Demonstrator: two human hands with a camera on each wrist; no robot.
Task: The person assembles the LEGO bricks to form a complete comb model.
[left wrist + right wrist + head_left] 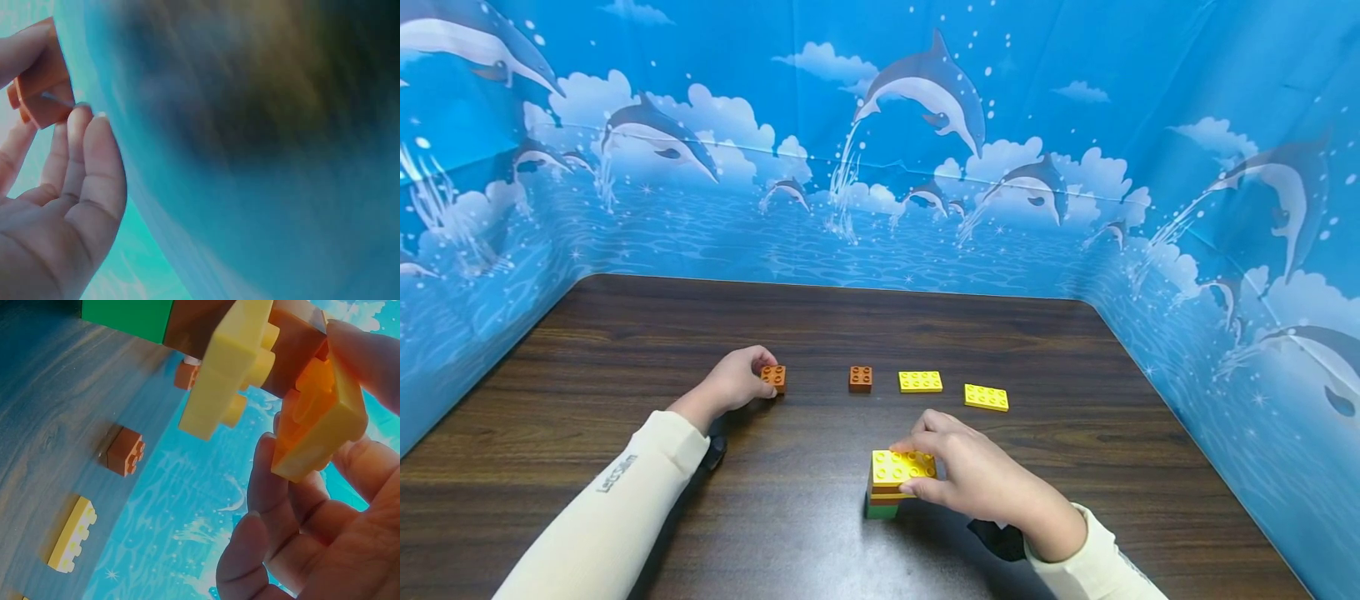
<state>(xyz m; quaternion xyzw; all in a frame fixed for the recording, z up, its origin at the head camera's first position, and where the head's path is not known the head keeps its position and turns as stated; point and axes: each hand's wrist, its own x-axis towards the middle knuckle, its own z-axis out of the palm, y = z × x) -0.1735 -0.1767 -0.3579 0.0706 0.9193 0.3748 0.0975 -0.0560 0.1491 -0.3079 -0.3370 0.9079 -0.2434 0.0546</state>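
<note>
My left hand (732, 383) pinches an orange-brown 2x2 toy brick (775, 379) at the left of the table. In the left wrist view that brick (49, 94) sits between thumb and fingertips. My right hand (973, 475) grips a yellow toy brick (887, 472) at the top of a small stack, thumb on the near side and fingers on the far side. The right wrist view shows the stack in layers: a green brick (128, 317) lowest, a brown one, a yellow one (222, 362) jutting out, another brown one, then the gripped yellow brick (322, 434).
Beyond the stack, a brown 2x2 brick (861, 379) and two yellow bricks, one (920, 382) beside the other (987, 397), lie in a loose row on the dark wooden table (805, 533). A blue dolphin-print curtain (880, 208) encloses the table's back and sides.
</note>
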